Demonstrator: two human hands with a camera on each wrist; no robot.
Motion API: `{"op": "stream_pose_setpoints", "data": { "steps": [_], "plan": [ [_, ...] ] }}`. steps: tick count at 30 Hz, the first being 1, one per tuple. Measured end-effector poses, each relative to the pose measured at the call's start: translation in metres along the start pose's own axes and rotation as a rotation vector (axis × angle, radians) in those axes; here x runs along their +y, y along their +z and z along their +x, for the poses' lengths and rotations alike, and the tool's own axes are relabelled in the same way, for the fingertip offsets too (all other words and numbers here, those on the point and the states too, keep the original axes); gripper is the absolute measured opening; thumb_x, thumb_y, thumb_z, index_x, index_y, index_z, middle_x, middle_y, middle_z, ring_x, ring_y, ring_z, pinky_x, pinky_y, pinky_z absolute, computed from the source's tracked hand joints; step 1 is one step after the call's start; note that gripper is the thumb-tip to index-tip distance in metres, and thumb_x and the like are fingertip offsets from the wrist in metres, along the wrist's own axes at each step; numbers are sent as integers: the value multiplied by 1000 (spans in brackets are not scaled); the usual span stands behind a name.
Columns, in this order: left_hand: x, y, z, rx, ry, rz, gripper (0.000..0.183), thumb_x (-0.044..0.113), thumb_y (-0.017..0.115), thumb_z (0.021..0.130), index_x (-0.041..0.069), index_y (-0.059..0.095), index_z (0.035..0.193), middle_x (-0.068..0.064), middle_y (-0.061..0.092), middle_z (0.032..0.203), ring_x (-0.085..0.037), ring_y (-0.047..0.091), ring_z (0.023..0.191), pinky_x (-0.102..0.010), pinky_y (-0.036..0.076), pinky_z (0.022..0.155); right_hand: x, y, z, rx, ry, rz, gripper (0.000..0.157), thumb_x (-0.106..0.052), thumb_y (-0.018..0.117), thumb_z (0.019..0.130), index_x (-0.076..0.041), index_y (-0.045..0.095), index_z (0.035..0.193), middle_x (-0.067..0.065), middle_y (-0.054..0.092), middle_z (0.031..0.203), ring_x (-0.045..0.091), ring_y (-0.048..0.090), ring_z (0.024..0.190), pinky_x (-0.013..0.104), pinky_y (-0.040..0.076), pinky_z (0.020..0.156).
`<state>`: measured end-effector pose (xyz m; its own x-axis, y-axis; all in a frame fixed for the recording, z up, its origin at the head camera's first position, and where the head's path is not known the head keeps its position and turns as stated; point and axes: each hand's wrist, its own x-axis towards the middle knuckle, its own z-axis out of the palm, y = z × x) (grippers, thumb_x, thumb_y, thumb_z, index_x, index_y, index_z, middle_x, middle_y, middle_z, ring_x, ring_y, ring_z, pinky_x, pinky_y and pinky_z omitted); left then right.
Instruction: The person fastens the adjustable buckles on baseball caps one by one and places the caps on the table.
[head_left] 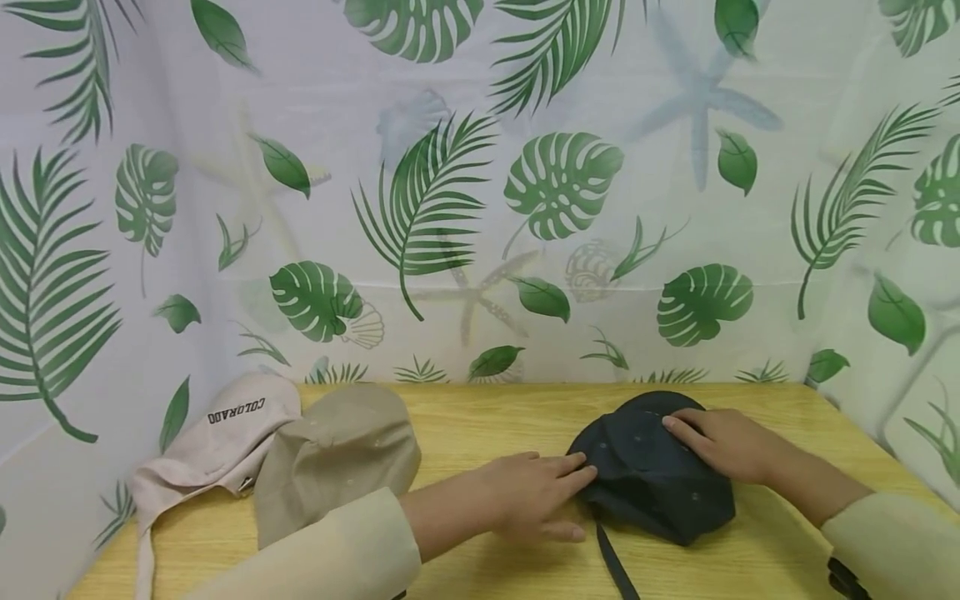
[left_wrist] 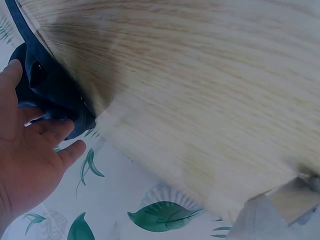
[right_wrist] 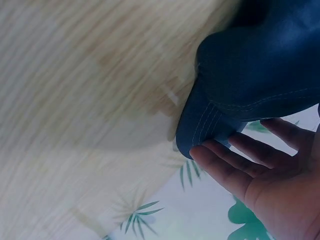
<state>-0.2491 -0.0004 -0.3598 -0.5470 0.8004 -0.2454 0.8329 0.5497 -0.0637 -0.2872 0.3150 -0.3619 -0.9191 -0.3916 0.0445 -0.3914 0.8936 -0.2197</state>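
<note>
A navy baseball cap (head_left: 645, 475) sits on the right part of the wooden table, its brim toward the back. My left hand (head_left: 528, 500) touches the cap's left side with fingers extended. On the other side, my right hand (head_left: 731, 442) rests against the cap's upper right. The right wrist view shows its nearly straight fingers at the stitched brim (right_wrist: 202, 125). From the cap's near side a dark strap (head_left: 617, 562) trails toward me. In the left wrist view, spread fingers of the left hand (left_wrist: 37, 145) lie by the dark cloth (left_wrist: 55, 95).
On the left of the table (head_left: 480, 417) lie a beige cap (head_left: 337, 458) and, beside it, a pale pink cap (head_left: 225, 433) lettered COLORADO, its strap hanging toward the front. My left forearm passes in front of the beige cap. A leaf-print cloth (head_left: 450, 333) stands behind the table.
</note>
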Motion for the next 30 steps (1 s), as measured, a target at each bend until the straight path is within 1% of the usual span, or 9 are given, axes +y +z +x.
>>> {"op": "stream_pose_setpoints", "data": {
  "steps": [4,11,14,18,20,22,25,30],
  "plan": [
    [-3,2,-10,8,7,-4,76,63,33,100,22,15,161,1,16,167,-9,23,151,-34,30,119,-10,2,6,-2,-21,12,54,-41,37,107,1,61,131,23,65,126,46,61,115,60,46,96],
    [-7,8,-26,-12,2,-12,76,63,34,100,22,17,161,1,18,167,-10,26,150,-36,33,117,-29,4,16,-16,-69,47,52,-42,38,107,-2,62,131,18,66,126,43,62,115,58,46,97],
    [-8,12,-35,-15,3,16,77,64,34,99,21,17,161,1,19,166,-10,27,150,-35,33,117,-38,6,20,-18,-89,60,51,-42,39,107,-3,63,130,16,67,125,41,63,115,57,46,97],
    [-8,19,-49,2,10,77,79,66,33,98,20,18,161,1,19,166,-10,25,151,-36,31,119,-52,9,25,-23,-113,69,51,-42,38,107,-3,63,130,15,67,125,40,63,115,57,46,98],
    [-9,23,-57,5,13,90,79,66,33,98,19,18,161,1,18,167,-11,23,152,-37,30,120,-60,10,28,-27,-122,72,52,-43,38,107,-4,63,131,15,67,126,40,63,116,57,46,99],
    [-10,26,-65,1,10,94,80,67,32,98,20,17,161,1,16,167,-11,21,152,-37,29,120,-68,12,32,-32,-135,76,52,-43,38,107,-4,62,131,15,66,126,39,63,117,56,46,99],
    [-11,31,-77,-20,5,74,81,68,30,97,20,16,161,2,14,167,-11,19,153,-38,28,121,-80,14,38,-42,-161,76,53,-44,38,107,-4,62,132,14,66,127,38,63,118,55,46,100],
    [-11,36,-94,-21,-6,100,82,70,27,97,20,16,161,3,14,167,-11,18,153,-37,28,120,-98,18,48,-57,-182,73,52,-44,38,107,-6,62,133,13,66,129,37,62,119,55,45,102]
  ]
}}
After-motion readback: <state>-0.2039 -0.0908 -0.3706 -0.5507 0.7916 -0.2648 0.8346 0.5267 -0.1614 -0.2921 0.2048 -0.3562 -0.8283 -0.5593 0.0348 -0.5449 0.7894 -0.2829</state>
